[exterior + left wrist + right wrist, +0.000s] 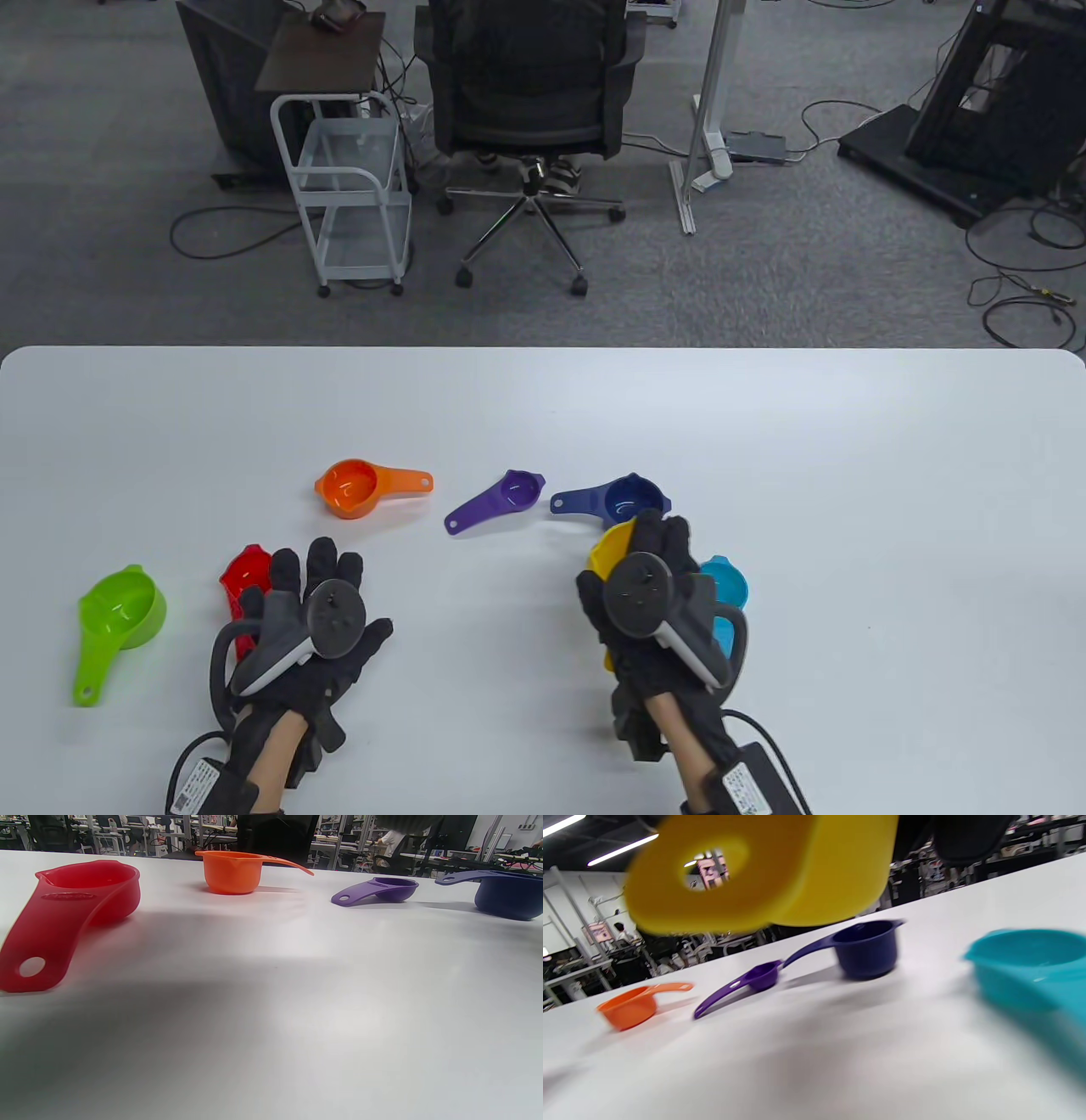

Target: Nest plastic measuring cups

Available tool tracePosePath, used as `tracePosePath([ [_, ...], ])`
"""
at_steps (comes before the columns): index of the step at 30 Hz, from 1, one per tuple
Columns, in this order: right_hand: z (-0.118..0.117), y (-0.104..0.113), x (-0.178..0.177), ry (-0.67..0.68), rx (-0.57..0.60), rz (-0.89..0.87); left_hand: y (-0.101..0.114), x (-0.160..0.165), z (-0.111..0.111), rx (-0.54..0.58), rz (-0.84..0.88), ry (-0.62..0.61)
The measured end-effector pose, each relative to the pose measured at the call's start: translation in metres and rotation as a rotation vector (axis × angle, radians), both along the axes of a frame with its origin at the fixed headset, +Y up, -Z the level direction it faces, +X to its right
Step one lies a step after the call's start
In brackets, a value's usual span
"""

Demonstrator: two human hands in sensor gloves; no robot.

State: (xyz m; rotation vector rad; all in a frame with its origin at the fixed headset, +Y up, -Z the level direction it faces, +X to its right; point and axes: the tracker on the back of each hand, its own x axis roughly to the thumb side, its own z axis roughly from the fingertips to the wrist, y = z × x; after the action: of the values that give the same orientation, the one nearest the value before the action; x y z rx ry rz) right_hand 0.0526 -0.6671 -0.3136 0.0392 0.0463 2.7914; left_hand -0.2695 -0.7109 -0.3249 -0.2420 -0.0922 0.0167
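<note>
Several coloured measuring cups lie on the white table point(543, 407). From the left they are green point(119, 611), red point(246, 576), orange point(348, 488), purple point(509, 492), navy point(632, 497) and cyan point(728, 586). My right hand point(628, 552) grips a yellow cup point(609, 550). In the right wrist view its handle point(763, 874) hangs above the table, with the cyan cup point(1031, 963) to its right. My left hand point(327, 569) is empty with fingers spread, just right of the red cup point(80, 899). No fingers show in the left wrist view.
The orange cup point(233, 872), purple cup point(382, 889) and navy cup point(505, 895) stand in a row beyond the hands. Past the table's far edge are an office chair point(530, 93) and a white wire cart point(352, 187).
</note>
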Motion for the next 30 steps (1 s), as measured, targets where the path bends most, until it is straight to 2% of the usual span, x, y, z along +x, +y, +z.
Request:
tracePosePath([
  [5,-0.014,-0.021,-0.061,0.033,-0.079,0.091,0.001,-0.001,0.0,0.013,-0.006,0.004],
  [10,-0.022,-0.046,-0.09,0.031,-0.174,0.132,0.0,-0.002,0.001,0.007,-0.004,0.008],
  [18,-0.029,-0.064,-0.089,0.004,-0.211,0.18,-0.003,0.001,-0.001,-0.027,-0.014,0.011],
  [25,-0.028,-0.072,-0.095,0.042,-0.261,0.123,-0.007,0.003,-0.001,-0.053,-0.02,0.013],
  [30,-0.028,-0.073,-0.095,0.034,-0.245,0.141,-0.007,0.005,-0.001,-0.06,-0.019,0.009],
])
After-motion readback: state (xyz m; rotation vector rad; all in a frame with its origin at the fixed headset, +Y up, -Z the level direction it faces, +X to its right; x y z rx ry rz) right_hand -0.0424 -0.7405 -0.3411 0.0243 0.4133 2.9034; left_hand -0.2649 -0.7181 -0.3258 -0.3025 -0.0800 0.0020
